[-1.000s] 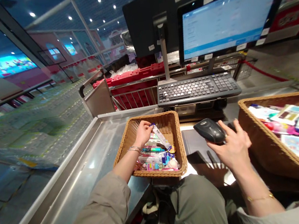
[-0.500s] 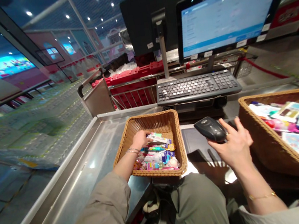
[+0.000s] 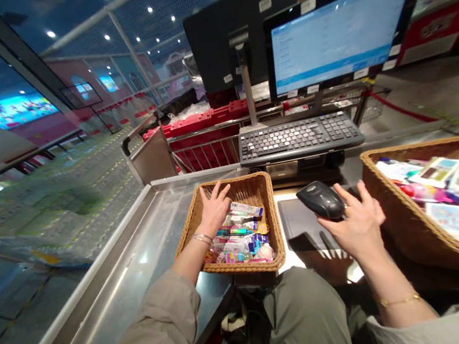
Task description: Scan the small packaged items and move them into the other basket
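My left hand [image 3: 214,208] is over the left part of a wicker basket [image 3: 276,217], its fingers spread and nothing in them. Beneath and beside it, small packaged goods [image 3: 243,231] in colourful wrappers lie inside that basket. My right hand [image 3: 358,221] grips a black barcode scanner [image 3: 321,201], whose head points left, towards the basket. The scanner's handle is mostly hidden by my fingers. Below the scanner, a flat grey scanning plate [image 3: 294,223] is set in the counter, with a bright glow along its edge and the hand's shadow across it.
A larger wicker basket [image 3: 378,217] full of packaged items stands to the right. Behind the scanner are a black keyboard [image 3: 299,137] and a lit monitor [image 3: 338,30]. The metal counter [image 3: 140,269] has a raised rim at left. A shopping trolley [image 3: 204,153] stands beyond.
My left hand has let go of the packet at the basket's top, lifted slightly away and spread its fingers. My right hand still holds the scanner in nearly the same place.
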`<action>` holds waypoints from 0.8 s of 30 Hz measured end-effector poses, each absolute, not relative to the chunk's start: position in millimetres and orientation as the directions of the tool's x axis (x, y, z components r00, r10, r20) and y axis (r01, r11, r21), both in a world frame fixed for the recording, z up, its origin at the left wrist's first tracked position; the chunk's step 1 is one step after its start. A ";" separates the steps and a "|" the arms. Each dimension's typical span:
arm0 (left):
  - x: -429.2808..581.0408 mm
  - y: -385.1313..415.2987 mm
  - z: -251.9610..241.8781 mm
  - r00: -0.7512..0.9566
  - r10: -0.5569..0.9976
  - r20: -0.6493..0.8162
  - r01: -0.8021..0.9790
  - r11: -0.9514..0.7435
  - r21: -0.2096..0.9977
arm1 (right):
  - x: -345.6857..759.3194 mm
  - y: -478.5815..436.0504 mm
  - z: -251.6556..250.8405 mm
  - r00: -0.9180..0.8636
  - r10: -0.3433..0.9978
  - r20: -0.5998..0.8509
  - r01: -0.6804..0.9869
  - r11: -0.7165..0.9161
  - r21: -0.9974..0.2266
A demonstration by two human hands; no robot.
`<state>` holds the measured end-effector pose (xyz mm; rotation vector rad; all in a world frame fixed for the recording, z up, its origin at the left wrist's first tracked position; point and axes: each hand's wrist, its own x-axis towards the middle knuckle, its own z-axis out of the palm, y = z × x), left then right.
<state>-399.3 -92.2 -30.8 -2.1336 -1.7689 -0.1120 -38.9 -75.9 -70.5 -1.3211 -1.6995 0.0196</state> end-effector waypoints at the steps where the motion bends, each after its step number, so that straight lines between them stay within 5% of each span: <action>1: -399.3 -92.0 -27.5 0.217 0.920 0.326 0.962 -0.146 -0.229 | -38.4 -75.8 -70.6 0.036 0.757 0.652 0.744 0.415 -0.524; 10: -375.5 -90.0 4.9 0.145 0.805 0.575 0.987 -0.074 -0.146 | -34.0 -81.3 -66.0 0.047 0.741 0.670 0.771 0.399 -0.496; 24: -364.9 -86.2 41.2 0.036 0.701 0.713 0.999 0.002 -0.052 | -30.6 -85.2 -60.6 0.073 0.729 0.680 0.771 0.391 -0.503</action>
